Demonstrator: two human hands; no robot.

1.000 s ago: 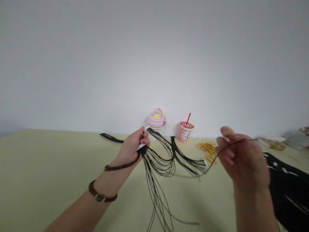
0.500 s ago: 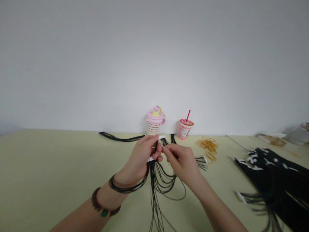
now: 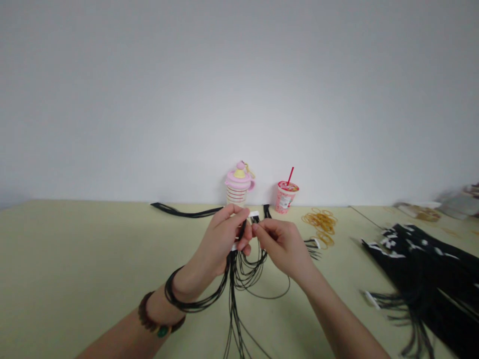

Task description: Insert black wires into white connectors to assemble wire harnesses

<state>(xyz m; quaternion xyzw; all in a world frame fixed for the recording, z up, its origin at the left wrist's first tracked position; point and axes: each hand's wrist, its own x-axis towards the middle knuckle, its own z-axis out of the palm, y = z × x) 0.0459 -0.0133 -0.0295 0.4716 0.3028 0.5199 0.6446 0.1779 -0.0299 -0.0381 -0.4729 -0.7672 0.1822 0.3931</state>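
Note:
Close to the middle of the view, my left hand (image 3: pixel 214 243) is closed around a black wire harness (image 3: pixel 232 284). From it a bundle of thin wires hangs down over the table, and one loop passes round my left wrist. A white connector (image 3: pixel 253 214) sticks up just beyond my left fingertips, and part of another white connector (image 3: pixel 234 247) shows under the palm. Beside them my right hand (image 3: pixel 283 245) pinches thin black wire just below the upper connector. The exact point of the pinch is hidden by the fingers.
Against the wall stand a pink-lidded cup (image 3: pixel 237 187) and a pink cup with a straw (image 3: pixel 286 197). Yellow rubber bands (image 3: pixel 321 222) lie in a pile. More black wire bundles with white connectors (image 3: pixel 422 264) cover the right side of the pale table (image 3: pixel 93 264).
Both hands stay together at the harness. My right fingers have shifted slightly closer to the upper connector, which shows more fully. The hanging wire loops have drawn in a little.

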